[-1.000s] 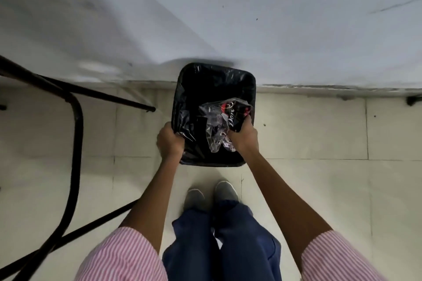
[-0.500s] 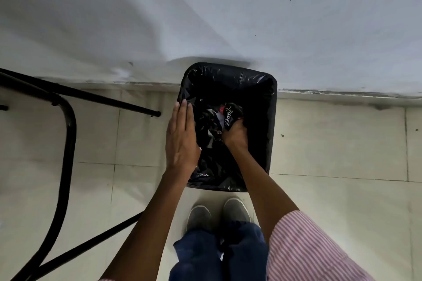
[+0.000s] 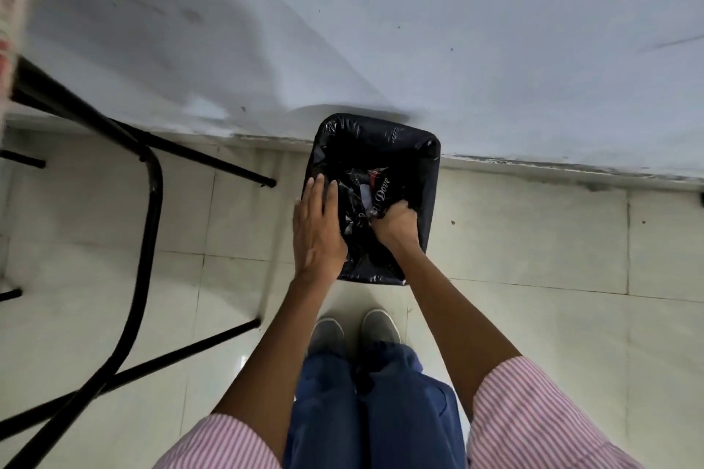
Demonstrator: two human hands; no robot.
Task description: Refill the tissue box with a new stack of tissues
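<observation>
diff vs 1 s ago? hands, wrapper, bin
Right hand pushed the crumpled clear plastic Dove wrapper down into the black-lined rectangular bin, fist still closed on it. Left hand released the rim and now lies flat, open. Bin unmoved.

Pale tiled floor [image 3: 514, 316], scuffed white wall [image 3: 419, 30], black metal chair frame [image 3: 152, 209] left

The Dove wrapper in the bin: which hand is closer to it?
Right. The right hand is down inside the bin, gripping the Dove wrapper. The left hand lies flat, fingers spread, over the bin's left edge, beside the wrapper.
</observation>
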